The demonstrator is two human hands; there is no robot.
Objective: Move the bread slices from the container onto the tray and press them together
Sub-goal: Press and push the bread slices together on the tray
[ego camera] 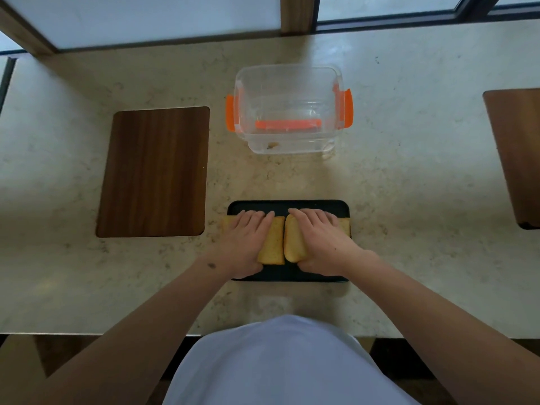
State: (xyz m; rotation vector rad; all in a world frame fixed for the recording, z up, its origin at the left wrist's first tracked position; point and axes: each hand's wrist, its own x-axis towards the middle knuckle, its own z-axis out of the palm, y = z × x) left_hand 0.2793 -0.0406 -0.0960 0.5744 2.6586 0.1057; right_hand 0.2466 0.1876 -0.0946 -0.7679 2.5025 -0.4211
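- Two bread slices sit side by side on the black tray (306, 205), with a thin gap between them.
- The left slice (273, 244) lies under the left hand (248, 238), and the right slice (293, 244) lies under the right hand (321, 238).
- Both hands lie flat with fingers spread, pressing down on the bread, not clenched around it.
- The clear container (287, 109) behind the tray looks empty, apart from a crumb or two.
- I think the next step is sliding the slices together.
- Pushing too hard could squash or tear the soft bread.
- A crooked push could make one slice climb over the other, or slip past the tray's edge.
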